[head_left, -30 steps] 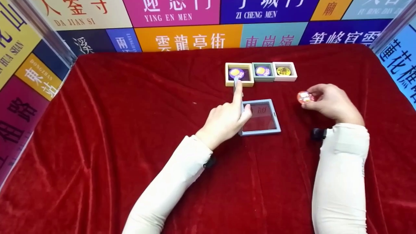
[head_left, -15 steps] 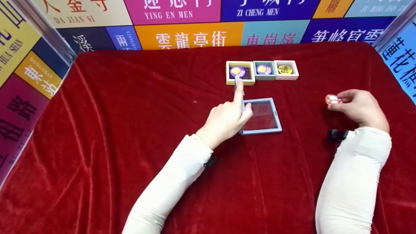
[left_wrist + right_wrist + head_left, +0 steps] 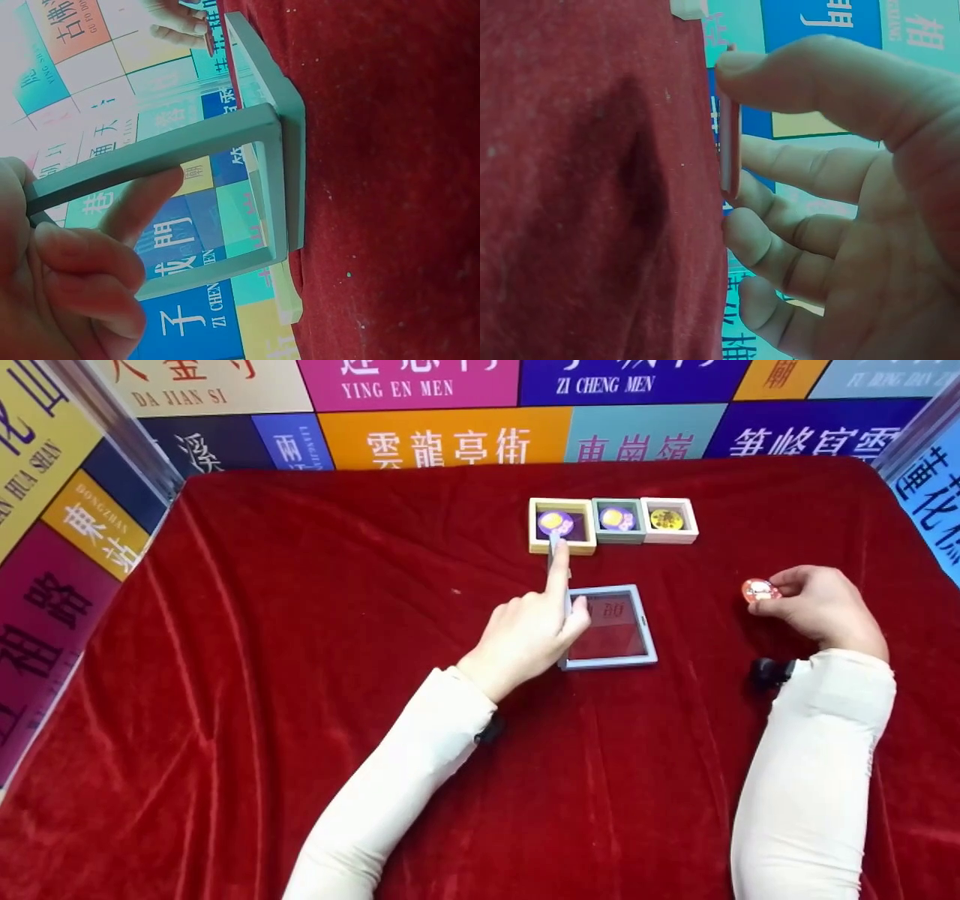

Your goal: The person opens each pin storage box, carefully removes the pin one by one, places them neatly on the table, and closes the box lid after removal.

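My left hand (image 3: 521, 634) holds up one half of a hinged blue-grey display frame (image 3: 611, 664) with clear film. The other half lies flat on the red cloth. In the left wrist view the raised half (image 3: 150, 155) stands tilted over the lying half (image 3: 296, 165), its outer edge in my hand. One finger (image 3: 142, 202) shows through the film. Off to the right, my right hand (image 3: 829, 604) pinches a round red badge (image 3: 759, 591) by its edge. Edge-on in the right wrist view, this badge (image 3: 730, 142) sits between thumb and fingers, above the cloth.
Behind the frame stand three small boxes in a row: a yellow one (image 3: 562, 549) and a green one (image 3: 621, 538), each with a purple badge, and a white one (image 3: 670, 538) with a yellow badge. A printed panel wall (image 3: 450, 442) closes the back.
My right hand has carried the red badge to the right, away from the frame, then slightly back left. My left hand keeps its hold on the raised half.
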A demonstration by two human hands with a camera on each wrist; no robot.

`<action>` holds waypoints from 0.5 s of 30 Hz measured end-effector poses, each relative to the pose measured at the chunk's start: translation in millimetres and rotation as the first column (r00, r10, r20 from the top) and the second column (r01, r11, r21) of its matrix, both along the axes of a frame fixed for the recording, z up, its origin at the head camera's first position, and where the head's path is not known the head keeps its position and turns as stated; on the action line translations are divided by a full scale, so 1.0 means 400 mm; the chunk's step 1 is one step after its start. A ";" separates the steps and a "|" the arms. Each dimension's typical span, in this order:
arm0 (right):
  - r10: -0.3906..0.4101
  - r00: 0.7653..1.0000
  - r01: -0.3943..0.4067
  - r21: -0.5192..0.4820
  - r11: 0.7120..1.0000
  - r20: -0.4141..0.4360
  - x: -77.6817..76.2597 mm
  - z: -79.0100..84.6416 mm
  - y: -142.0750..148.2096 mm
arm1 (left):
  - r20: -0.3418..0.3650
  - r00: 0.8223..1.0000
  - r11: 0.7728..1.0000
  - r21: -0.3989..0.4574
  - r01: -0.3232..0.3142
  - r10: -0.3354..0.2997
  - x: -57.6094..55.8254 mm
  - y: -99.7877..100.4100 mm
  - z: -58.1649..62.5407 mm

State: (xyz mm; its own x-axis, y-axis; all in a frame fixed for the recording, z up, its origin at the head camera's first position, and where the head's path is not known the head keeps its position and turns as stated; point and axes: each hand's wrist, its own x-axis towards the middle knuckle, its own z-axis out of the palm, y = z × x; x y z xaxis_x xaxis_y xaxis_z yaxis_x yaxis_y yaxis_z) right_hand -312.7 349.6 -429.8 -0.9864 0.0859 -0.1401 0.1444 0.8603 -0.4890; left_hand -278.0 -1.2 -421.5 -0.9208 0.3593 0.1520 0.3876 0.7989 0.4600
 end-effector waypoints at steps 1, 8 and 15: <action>0.004 1.000 -0.004 0.002 1.000 0.006 -0.002 -0.002 -0.001 | 0.001 1.000 1.000 -0.001 -0.001 0.001 0.000 0.000 0.000; 0.028 0.998 -0.028 -0.002 1.000 0.062 -0.021 -0.026 -0.014 | 0.008 1.000 1.000 -0.001 -0.004 0.004 -0.001 -0.002 0.000; -0.012 0.993 0.018 -0.050 0.999 0.116 -0.028 -0.040 -0.025 | 0.013 1.000 1.000 0.000 -0.003 0.003 -0.001 -0.002 -0.001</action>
State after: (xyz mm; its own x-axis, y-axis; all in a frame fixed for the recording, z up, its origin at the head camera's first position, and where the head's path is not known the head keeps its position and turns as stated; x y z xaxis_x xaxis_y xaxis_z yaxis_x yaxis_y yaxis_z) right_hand -324.0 339.7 -445.9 -0.9621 0.0900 -0.2575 0.2147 0.8320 -0.5116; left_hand -278.5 -1.8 -422.0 -0.9237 0.3565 0.1404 0.3794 0.7998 0.4652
